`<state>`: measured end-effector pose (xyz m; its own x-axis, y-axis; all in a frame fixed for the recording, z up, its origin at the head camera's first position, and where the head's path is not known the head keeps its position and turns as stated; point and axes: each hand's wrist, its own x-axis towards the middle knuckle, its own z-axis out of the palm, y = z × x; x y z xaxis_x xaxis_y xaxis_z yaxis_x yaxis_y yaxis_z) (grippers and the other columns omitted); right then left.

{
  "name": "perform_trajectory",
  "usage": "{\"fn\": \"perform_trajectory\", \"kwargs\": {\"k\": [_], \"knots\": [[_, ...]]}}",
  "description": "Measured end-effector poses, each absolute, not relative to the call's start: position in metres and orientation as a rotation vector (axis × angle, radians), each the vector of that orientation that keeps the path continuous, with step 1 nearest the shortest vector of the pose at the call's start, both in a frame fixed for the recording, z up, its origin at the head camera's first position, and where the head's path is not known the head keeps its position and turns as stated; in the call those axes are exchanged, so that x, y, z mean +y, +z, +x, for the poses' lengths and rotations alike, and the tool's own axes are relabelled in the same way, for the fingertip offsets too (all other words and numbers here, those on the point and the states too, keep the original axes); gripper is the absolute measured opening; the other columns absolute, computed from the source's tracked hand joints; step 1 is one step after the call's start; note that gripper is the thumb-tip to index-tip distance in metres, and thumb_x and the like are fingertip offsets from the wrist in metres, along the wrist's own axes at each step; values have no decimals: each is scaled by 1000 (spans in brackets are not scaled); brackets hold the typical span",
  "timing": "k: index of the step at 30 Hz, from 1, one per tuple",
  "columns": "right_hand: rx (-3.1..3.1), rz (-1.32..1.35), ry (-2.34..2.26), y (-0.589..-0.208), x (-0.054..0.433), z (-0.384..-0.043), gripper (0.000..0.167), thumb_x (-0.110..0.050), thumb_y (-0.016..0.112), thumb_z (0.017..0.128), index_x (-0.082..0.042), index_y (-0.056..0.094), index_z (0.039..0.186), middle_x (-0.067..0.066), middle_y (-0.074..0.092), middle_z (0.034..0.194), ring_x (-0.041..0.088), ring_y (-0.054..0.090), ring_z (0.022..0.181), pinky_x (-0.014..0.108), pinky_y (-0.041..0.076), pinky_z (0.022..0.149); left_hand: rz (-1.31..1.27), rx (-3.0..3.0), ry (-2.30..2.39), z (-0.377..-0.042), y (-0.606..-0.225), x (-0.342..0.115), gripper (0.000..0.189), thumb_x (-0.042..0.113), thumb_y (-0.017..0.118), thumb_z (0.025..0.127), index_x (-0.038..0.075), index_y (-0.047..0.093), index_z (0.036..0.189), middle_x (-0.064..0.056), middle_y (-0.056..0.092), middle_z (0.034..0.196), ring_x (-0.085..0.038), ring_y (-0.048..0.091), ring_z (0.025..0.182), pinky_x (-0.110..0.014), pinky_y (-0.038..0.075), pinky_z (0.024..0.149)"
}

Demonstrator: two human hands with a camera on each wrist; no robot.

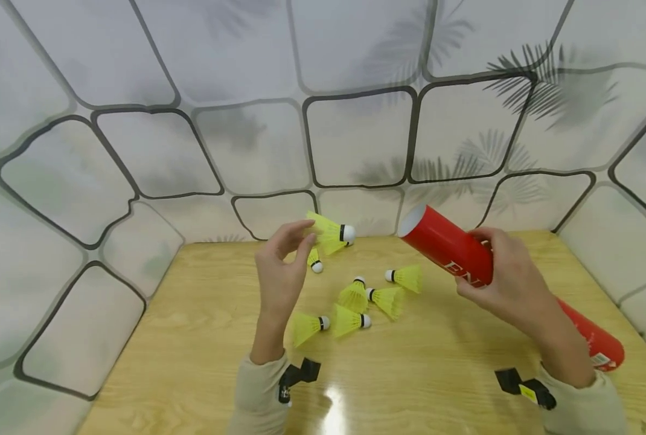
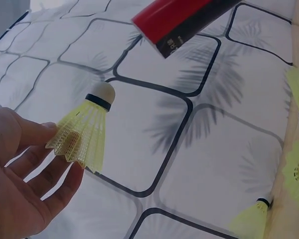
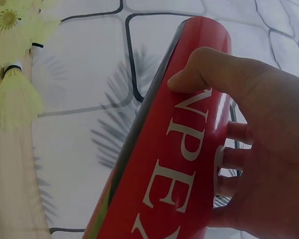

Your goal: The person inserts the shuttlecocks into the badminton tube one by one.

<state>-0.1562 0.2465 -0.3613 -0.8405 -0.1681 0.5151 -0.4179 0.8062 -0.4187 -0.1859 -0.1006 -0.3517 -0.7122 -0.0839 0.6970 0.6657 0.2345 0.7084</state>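
Note:
My left hand [image 1: 283, 266] pinches a yellow shuttlecock [image 1: 328, 231] by the rim of its skirt. Its white cork, with a black band, points right in the head view and upward in the left wrist view. My right hand [image 1: 510, 281] grips a long red tube [image 1: 445, 241] round its middle, thumb along one side. The tube slants, its pale round end [image 1: 412, 221] raised toward the shuttlecock. Its lower part reappears past my right forearm, with a barcode label [image 1: 600, 360] near that end. White lettering [image 3: 177, 164] runs along the tube in the right wrist view.
Several yellow shuttlecocks lie scattered on the wooden table [image 1: 203, 338], among them one at the right [image 1: 407, 278] and one nearer me [image 1: 308, 327]. A pale wall covering [image 1: 361, 139] with dark outlines and leaf prints surrounds the table's back and sides.

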Motion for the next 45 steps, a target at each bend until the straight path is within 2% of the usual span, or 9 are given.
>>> {"fn": "perform_trajectory", "kwargs": {"k": [10, 17, 25, 29, 34, 38, 41, 43, 45], "knots": [[-2544, 567, 745, -358, 236, -147, 80, -1, 89, 66, 1, 48, 134, 19, 59, 120, 36, 54, 105, 61, 57, 74, -614, -1873, -1523, -180, -359, -90, 18, -1, 71, 95, 0, 74, 113, -10, 77, 98, -24, 73, 86, -31, 60, 83], [-2541, 650, 747, -357, 227, -146, 78, -1, 89, 66, 0, 49, 133, 17, 60, 118, 33, 54, 104, 56, 58, 73, -684, -1862, -1497, -179, -360, -78, 19, -2, 72, 94, 1, 74, 113, -11, 76, 95, -29, 73, 83, -33, 61, 82], [-2569, 678, 737, -361, 217, -146, 75, -3, 88, 68, -3, 52, 133, 14, 60, 119, 31, 54, 105, 54, 59, 74, -781, -1916, -1427, -174, -363, -59, 20, 0, 74, 93, 3, 74, 113, -7, 77, 93, -18, 73, 81, -31, 60, 78], [-2598, 682, 726, -361, 212, -147, 74, -5, 88, 69, -3, 52, 133, 15, 60, 119, 32, 55, 105, 53, 59, 75, -855, -1979, -1416, -171, -363, -51, 21, 0, 75, 93, 3, 74, 114, -7, 77, 99, -16, 73, 85, -31, 61, 78], [-2633, 655, 726, -359, 210, -146, 73, -6, 87, 71, -5, 51, 135, 15, 59, 120, 33, 55, 107, 56, 59, 77, -932, -2006, -1466, -169, -362, -47, 22, -3, 70, 95, 2, 74, 116, -10, 76, 110, -17, 75, 97, -30, 60, 85], [-2633, 656, 725, -359, 211, -145, 73, -6, 87, 71, -5, 52, 134, 15, 59, 121, 33, 55, 107, 55, 59, 77, -950, -2011, -1543, -169, -364, -47, 23, -4, 67, 96, 1, 73, 118, -11, 75, 114, -18, 74, 101, -30, 60, 87], [-2641, 652, 727, -359, 212, -144, 73, -7, 88, 71, -5, 52, 134, 15, 59, 121, 33, 55, 107, 56, 59, 78, -978, -2021, -1597, -168, -366, -46, 25, -4, 63, 99, 2, 71, 122, -11, 74, 118, -17, 73, 102, -25, 59, 82], [-2652, 645, 732, -359, 212, -143, 73, -7, 88, 72, -5, 51, 135, 16, 59, 122, 34, 55, 107, 57, 59, 78, -1009, -2030, -1616, -168, -367, -45, 26, -2, 59, 102, 3, 68, 126, -11, 73, 120, -15, 72, 98, -21, 54, 70], [-2649, 647, 730, -360, 213, -143, 74, -6, 88, 71, -5, 51, 135, 16, 59, 121, 34, 56, 107, 57, 60, 77, -1031, -2039, -1618, -168, -368, -44, 26, 0, 57, 104, 4, 67, 128, -11, 71, 123, -15, 69, 94, -22, 47, 64]]}}
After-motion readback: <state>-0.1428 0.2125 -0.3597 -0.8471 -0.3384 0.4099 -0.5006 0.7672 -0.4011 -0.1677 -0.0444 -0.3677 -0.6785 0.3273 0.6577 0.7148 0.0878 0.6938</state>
